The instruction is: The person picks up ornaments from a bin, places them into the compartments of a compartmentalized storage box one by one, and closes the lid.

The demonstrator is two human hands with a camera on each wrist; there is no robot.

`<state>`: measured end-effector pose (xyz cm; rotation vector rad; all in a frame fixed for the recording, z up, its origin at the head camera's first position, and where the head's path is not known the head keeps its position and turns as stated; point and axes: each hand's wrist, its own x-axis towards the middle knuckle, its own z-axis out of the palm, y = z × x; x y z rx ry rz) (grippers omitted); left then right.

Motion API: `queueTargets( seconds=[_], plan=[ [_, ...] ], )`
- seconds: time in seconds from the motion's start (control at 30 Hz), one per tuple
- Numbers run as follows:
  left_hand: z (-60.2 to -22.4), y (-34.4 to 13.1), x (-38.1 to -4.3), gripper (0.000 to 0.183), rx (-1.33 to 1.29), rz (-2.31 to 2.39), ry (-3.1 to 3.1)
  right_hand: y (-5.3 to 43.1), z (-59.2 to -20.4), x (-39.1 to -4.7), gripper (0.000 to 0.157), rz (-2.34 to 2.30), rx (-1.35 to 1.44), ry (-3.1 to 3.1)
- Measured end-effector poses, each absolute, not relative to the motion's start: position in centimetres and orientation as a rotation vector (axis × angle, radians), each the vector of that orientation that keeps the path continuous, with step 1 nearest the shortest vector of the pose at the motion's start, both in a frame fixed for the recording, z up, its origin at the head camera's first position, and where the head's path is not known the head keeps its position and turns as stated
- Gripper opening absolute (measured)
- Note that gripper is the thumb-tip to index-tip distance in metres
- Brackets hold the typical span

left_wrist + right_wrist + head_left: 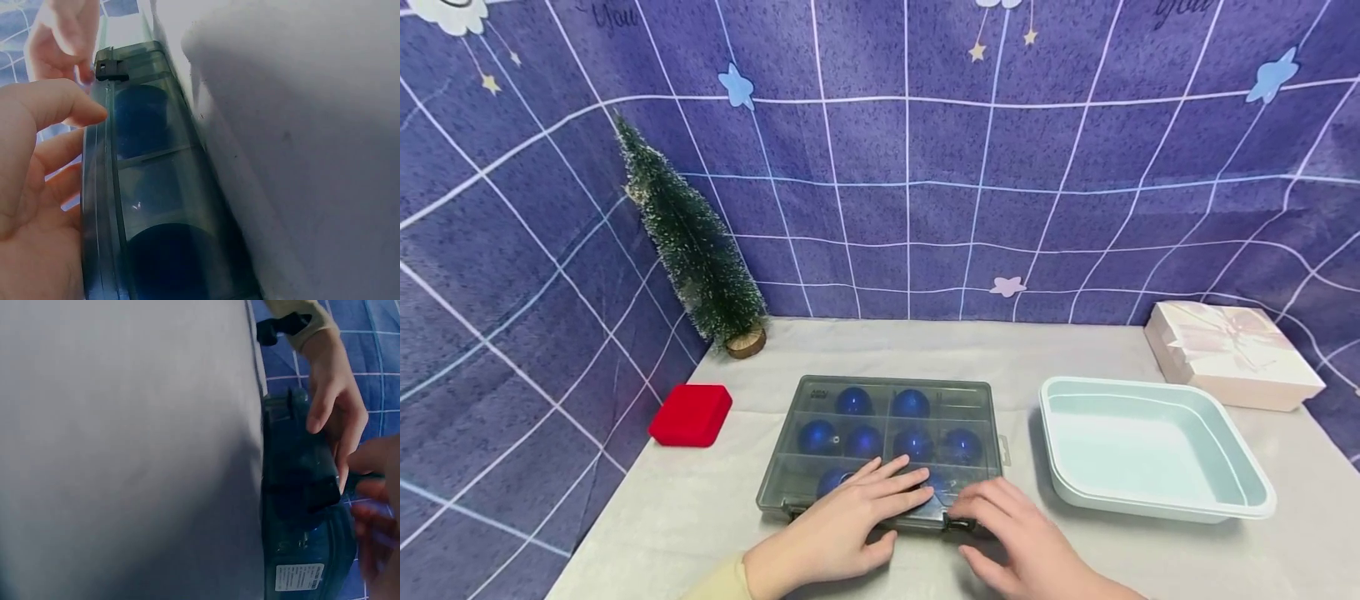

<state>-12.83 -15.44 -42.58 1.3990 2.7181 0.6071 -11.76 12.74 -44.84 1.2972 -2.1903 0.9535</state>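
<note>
A clear grey compartment box (953, 400) lies on the table with its lid down. Several shiny blue balls (853, 402) show through the lid. My left hand (857, 517) rests on the front part of the lid with its fingers spread and straight, the thumb over the front edge. At the front right corner is my right hand (1018, 525), loosely bent, fingertips close to a black latch (958, 524) and thumb held apart. The left wrist view also shows this latch (112, 69) on the box's front side.
Right of the box stands a pale blue tray (1157, 500), with a white gift box (1240, 350) behind it. A red box (691, 415) lies on the left. Behind that is a small frosted Christmas tree (692, 242). A purple grid-patterned cloth (865, 208) hangs along the back.
</note>
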Motion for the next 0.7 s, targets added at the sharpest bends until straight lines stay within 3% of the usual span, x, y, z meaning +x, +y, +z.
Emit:
queueTargets(
  seconds=[0.17,0.7],
  plan=[
    [-42.68,-15.44,-12.7,0.062,1.397,0.601,2.731,12.26,-45.18,-12.11,0.051,0.809,1.077,-2.33],
    [-42.55,-15.45,-12.92,0.064,1.422,0.605,2.723,11.94,-45.4,-12.55,0.046,0.868,0.973,-2.388]
  ],
)
